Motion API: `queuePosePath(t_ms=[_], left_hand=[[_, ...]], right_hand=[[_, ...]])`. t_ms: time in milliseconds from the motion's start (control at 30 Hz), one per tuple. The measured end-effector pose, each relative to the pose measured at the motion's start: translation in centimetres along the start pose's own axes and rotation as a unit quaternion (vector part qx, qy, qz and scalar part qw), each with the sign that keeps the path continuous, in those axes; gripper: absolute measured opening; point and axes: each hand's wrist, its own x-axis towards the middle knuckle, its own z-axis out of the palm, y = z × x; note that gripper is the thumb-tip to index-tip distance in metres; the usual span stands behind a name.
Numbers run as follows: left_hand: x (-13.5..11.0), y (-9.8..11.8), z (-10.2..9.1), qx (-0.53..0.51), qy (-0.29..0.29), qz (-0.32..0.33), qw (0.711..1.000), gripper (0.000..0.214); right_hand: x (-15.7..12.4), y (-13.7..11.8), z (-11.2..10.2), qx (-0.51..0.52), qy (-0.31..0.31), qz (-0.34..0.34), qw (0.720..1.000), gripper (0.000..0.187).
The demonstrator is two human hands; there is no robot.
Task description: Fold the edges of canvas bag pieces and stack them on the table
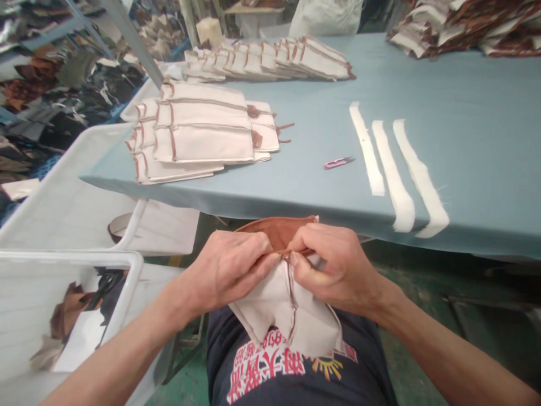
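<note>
Over my lap I hold a cream fabric pouch (315, 330) with a brown lining and brown edge trim; its mouth gapes upward and a dark seam runs down its near side. My left hand (236, 262) pinches the trimmed rim just left of that seam. Close beside it, my right hand (333, 265) grips the same rim to the right, thumb and forefinger pressed together. The two sets of fingertips nearly meet at the seam top. What lies between them is too small to make out.
On the blue-covered table (313, 124) lie stacked cream pouches (211, 144), a further row of pouches (270, 59), pink thread snips (339, 163) and three white strips (393, 175). Brown-and-cream pieces (469, 28) are heaped at the back right. White bins (137, 282) stand to the left.
</note>
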Motion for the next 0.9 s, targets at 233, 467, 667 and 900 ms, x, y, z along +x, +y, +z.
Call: queuePosePath(t_ms=[233, 467, 667, 900], left_hand=[[0.3, 0.0, -1.8, -0.103, -0.081, -0.039, 0.991, 0.039], [1.6, 2.1, -1.9, -0.069, -0.055, -0.017, 0.996, 0.038], [-0.2, 0.7, -2.5, 0.024, 0.003, 0.005, 1.0, 0.033], [-1.9, -1.8, -2.7, 0.014, 0.0, -0.062, 0.998, 0.029]], right_hand=[[0.0, 0.2, -1.7, 0.088, -0.117, -0.005, 0.989, 0.014], [1.3, 0.2, -3.3, 0.093, -0.147, -0.005, 0.985, 0.012], [1.2, 3.6, -4.0, 0.153, -0.155, 0.096, 0.971, 0.024], [0.9, 2.1, -3.8, 0.15, -0.135, 0.041, 0.979, 0.006]])
